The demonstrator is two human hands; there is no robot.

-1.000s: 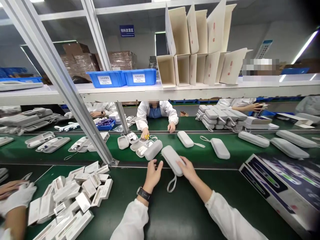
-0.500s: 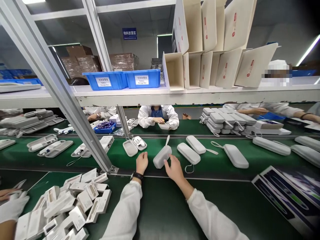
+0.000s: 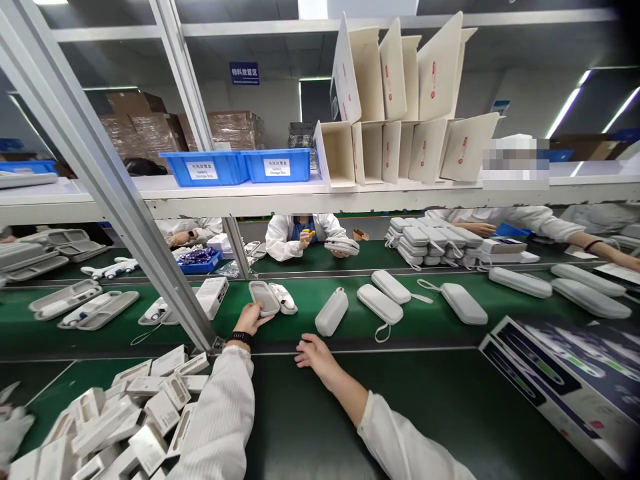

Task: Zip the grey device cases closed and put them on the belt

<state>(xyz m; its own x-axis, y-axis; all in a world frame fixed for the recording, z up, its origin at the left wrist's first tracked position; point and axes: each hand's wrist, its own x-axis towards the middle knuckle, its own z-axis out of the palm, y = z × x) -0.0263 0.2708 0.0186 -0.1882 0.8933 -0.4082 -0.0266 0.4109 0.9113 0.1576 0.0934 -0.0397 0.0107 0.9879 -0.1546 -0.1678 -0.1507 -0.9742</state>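
Observation:
My left hand [image 3: 253,317], with a dark band at the wrist, grips the near edge of an open grey zip case [image 3: 266,298]. White parts lie in the case's right half [image 3: 283,298]. My right hand [image 3: 318,358] hovers over the near edge of the green belt, fingers apart and nothing in them. Just beyond it a closed grey case [image 3: 332,312] stands on its side. Two more closed cases, a nearer one [image 3: 379,304] and a farther one [image 3: 391,287], lie to its right.
A slanting metal post [image 3: 130,200] rises left of my left arm. Small white boxes [image 3: 145,413] are heaped at the lower left, and printed cartons [image 3: 560,387] lie at right. Blue bins [image 3: 277,165] sit on the shelf; a co-worker [image 3: 305,237] holds a case across the belt.
My left hand has moved left and taken hold of the open case. My right hand has let go of the closed case and drawn back toward me. The view has shifted slightly right.

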